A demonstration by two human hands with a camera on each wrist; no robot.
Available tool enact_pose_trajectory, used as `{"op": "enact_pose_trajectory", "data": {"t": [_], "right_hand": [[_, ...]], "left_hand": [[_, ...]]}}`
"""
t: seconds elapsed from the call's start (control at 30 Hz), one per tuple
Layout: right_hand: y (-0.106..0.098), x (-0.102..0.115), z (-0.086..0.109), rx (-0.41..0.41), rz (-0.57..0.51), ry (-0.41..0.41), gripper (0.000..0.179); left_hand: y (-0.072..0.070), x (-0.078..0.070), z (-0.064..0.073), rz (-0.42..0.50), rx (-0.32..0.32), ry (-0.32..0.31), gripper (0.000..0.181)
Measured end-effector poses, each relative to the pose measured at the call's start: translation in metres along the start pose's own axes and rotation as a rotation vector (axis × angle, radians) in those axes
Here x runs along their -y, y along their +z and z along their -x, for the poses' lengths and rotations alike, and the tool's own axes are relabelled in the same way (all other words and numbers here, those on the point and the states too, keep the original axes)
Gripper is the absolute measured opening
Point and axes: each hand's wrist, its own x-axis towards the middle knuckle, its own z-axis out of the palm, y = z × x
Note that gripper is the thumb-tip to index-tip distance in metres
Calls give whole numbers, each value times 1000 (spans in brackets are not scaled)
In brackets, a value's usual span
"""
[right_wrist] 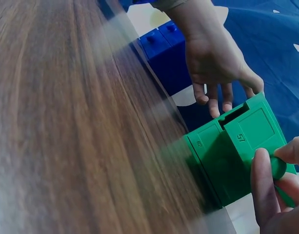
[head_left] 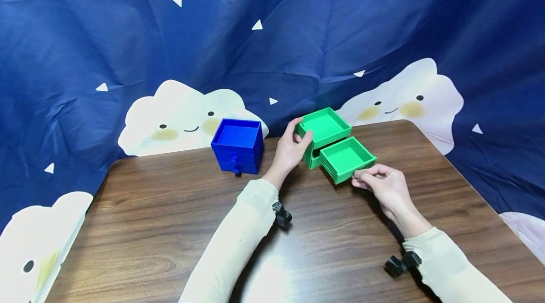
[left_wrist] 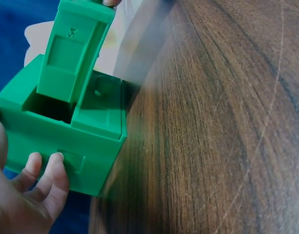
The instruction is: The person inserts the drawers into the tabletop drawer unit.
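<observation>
A small green drawer cabinet [head_left: 325, 125] with an open-topped tray stands near the table's back edge. Its upper drawer [head_left: 347, 157] is pulled far out toward the right front, and nothing lies inside. My left hand [head_left: 291, 149] holds the cabinet at its left side, several fingertips against the side wall [left_wrist: 71, 161]. With thumb and fingers, my right hand [head_left: 385, 187] pinches the round knob [right_wrist: 278, 167] on the drawer's front. Below that drawer, a lower one [left_wrist: 103, 105] with its own knob sits closed in the left wrist view.
A blue drawer cabinet [head_left: 237, 147] with knobs stands left of my left hand, its drawers closed. The brown wooden table [head_left: 170, 218] ends at a back edge just behind both cabinets. Beyond hangs a blue curtain [head_left: 298, 33] with clouds and white triangles.
</observation>
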Motion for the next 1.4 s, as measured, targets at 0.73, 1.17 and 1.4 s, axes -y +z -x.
{"op": "enact_pose_trajectory", "data": {"t": [0.73,1.17,1.4], "right_hand": [[11,3,0,-8,5,-21,24],[18,2,-2,-6,3,-44,24],[22,-2,-6,-11,-7,-41,26]], "left_hand": [[1,-1,1,-7,-1,-9,54],[2,-1,0,-17,-4,-12,53],[2,-1,1,-11,-1,-13,53]]}}
